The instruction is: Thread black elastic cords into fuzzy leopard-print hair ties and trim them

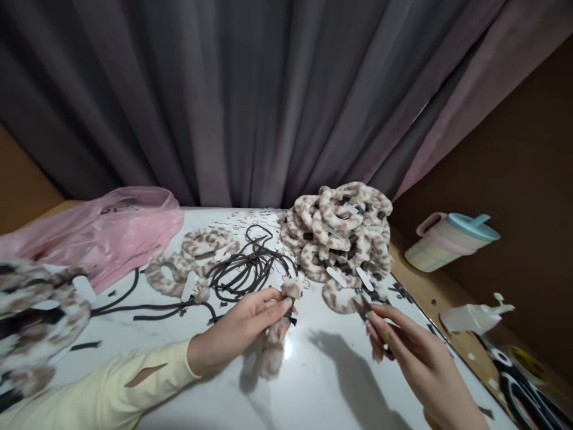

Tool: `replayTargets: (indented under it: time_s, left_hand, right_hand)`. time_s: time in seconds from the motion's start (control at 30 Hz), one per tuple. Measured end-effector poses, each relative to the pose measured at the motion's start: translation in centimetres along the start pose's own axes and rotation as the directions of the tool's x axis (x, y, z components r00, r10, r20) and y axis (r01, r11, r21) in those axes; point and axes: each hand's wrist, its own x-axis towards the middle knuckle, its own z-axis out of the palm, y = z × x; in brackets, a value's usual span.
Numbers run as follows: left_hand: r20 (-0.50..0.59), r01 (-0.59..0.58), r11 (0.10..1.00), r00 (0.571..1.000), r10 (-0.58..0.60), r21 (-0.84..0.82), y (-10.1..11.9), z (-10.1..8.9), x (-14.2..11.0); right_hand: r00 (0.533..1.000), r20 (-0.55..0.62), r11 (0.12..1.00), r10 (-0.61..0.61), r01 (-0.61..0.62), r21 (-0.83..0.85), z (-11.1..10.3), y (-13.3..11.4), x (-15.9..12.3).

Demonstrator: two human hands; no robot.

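Observation:
My left hand [250,319] is closed round a furry beige-and-brown plush strip [272,355] that hangs down over the white table. A short dark cord end [292,321] sticks out beside its fingers. My right hand [398,340] is pinched on a small dark pointed tool [362,308], which looks like thread snips; its handle is hidden in the fingers. Between the hands lies bare white tabletop. Just beyond my right hand, a spotted plush loop [340,297] with a white tag lies at the foot of a large pile of such loops [344,218].
A tangle of dark cords [250,269] spreads mid-table. More plush loops lie left of it [174,275] and at the far left [62,310]. A pink plastic bag [129,233] sits behind. To the right are a lidded cup [452,242], a white bottle [474,316] and black-handled scissors [521,382].

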Motion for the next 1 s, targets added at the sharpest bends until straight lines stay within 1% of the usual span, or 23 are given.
replayTargets:
  time_s: [0.07, 0.1, 0.2, 0.27, 0.37, 0.5, 0.6, 0.67, 0.77, 0.87, 1.0]
  left_hand:
    - [0.003, -0.017, 0.992, 1.0, 0.017, -0.124, 0.5, 0.0, -0.1]
    - [-0.006, -0.033, 0.987, 0.999, 0.032, -0.157, 0.8, 0.0, -0.1]
    - [-0.029, -0.072, 0.979, 0.997, 0.068, -0.19, 1.3, 0.1, -0.3]
    - [-0.035, -0.085, 0.976, 0.996, 0.08, -0.2, 1.5, 0.1, -0.4]
    - [-0.035, -0.09, 0.972, 0.996, 0.084, -0.219, 1.6, 0.2, -0.5]
    - [-0.026, -0.082, 0.968, 0.997, 0.078, -0.236, 1.5, 0.4, -0.5]
    - [-0.018, -0.089, 0.967, 0.996, 0.088, -0.24, 1.2, 0.4, -0.6]
    - [-0.005, -0.092, 0.965, 0.996, 0.094, -0.244, 1.0, 0.4, -0.6]
    - [0.011, -0.085, 0.967, 0.996, 0.09, -0.242, 0.9, 0.4, -0.6]
    - [-0.001, -0.08, 0.965, 0.997, 0.082, -0.249, 1.0, 0.5, -0.6]
    - [0.002, -0.071, 0.963, 0.997, 0.074, -0.26, 1.0, 0.6, -0.7]
  right_hand:
    - [0.997, 0.05, 0.988, 0.066, -0.072, 0.133, 1.0, -2.0, 0.2]
    - [0.993, 0.082, 0.982, 0.081, -0.094, 0.166, 1.5, -2.8, 0.3]
    - [0.986, 0.147, 0.984, 0.08, -0.101, 0.145, 2.5, -4.5, 0.4]
    - [0.984, 0.16, 0.988, 0.072, -0.093, 0.127, 3.0, -5.0, 0.4]
    - [0.983, 0.17, 0.981, 0.061, -0.091, 0.172, 3.8, -5.3, 0.4]
    - [0.979, 0.201, 0.964, 0.016, -0.069, 0.257, 4.8, -5.1, 0.5]
    - [0.988, 0.154, 0.955, -0.006, -0.04, 0.294, 5.3, -4.7, 0.5]
    - [0.99, 0.137, 0.949, -0.011, -0.033, 0.315, 5.3, -4.6, 0.5]
    - [0.987, 0.159, 0.945, -0.003, -0.05, 0.323, 5.3, -4.7, 0.4]
    - [0.986, 0.169, 0.948, 0.008, -0.061, 0.311, 5.1, -5.1, 0.4]
    - [0.985, 0.171, 0.946, -0.006, -0.05, 0.319, 5.1, -5.4, 0.4]
